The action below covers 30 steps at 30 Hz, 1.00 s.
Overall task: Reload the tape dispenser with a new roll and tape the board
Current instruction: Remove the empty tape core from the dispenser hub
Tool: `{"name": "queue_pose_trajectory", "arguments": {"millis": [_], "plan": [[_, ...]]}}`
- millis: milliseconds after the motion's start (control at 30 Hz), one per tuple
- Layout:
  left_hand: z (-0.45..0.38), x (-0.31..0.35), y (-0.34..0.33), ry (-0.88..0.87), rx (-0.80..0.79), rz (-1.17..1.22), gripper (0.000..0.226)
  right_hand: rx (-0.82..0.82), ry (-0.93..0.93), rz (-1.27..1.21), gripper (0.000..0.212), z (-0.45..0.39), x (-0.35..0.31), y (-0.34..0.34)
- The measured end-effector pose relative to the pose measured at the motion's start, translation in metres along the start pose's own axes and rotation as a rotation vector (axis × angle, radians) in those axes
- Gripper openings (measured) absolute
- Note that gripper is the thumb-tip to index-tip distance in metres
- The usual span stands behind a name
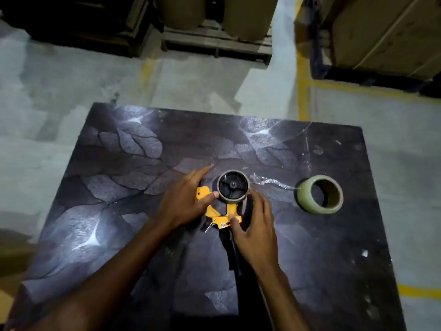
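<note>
A yellow tape dispenser (216,212) with a black handle lies flat in the middle of the dark, leaf-patterned board (119,177). On its black hub sits a thin, nearly spent tape roll (233,187). My left hand (186,201) grips the dispenser's yellow frame, thumb against the roll's left side. My right hand (254,225) holds the roll's right side and the frame near the handle. A full, pale green tape roll (319,194) lies on its side to the right, apart from both hands. A crumpled strip of clear tape (269,181) lies between the two rolls.
The board rests above a grey concrete floor (71,80) with yellow lines (303,91). Wooden pallets (214,44) bearing big brown rolls stand at the back, and stacked cartons (381,32) at the back right. Small white scraps (364,253) lie on the board's right side.
</note>
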<state>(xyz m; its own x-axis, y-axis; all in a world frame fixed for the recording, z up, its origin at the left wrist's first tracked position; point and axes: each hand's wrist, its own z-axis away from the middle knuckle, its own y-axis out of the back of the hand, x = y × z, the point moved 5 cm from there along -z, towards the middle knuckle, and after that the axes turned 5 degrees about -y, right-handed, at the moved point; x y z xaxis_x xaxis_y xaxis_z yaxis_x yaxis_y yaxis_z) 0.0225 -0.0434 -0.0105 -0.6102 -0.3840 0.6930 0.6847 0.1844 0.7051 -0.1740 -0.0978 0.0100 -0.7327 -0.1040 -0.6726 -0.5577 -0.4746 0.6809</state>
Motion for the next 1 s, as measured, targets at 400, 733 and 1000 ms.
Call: {"name": "queue_pose_trajectory", "arguments": {"millis": [400, 733, 1000], "plan": [[0.012, -0.026, -0.006, -0.008, 0.135, 0.019, 0.063, -0.009, -0.214, -0.365, 0.082, 0.0, 0.035, -0.048], [-0.054, -0.026, -0.018, 0.119, -0.162, 0.179, 0.047, -0.05, -0.298, -0.373, 0.06, -0.093, 0.011, -0.031], [-0.064, -0.034, -0.025, 0.184, -0.3, 0.254, 0.037, -0.225, -0.353, -0.497, 0.01, -0.098, 0.019, -0.037]]}}
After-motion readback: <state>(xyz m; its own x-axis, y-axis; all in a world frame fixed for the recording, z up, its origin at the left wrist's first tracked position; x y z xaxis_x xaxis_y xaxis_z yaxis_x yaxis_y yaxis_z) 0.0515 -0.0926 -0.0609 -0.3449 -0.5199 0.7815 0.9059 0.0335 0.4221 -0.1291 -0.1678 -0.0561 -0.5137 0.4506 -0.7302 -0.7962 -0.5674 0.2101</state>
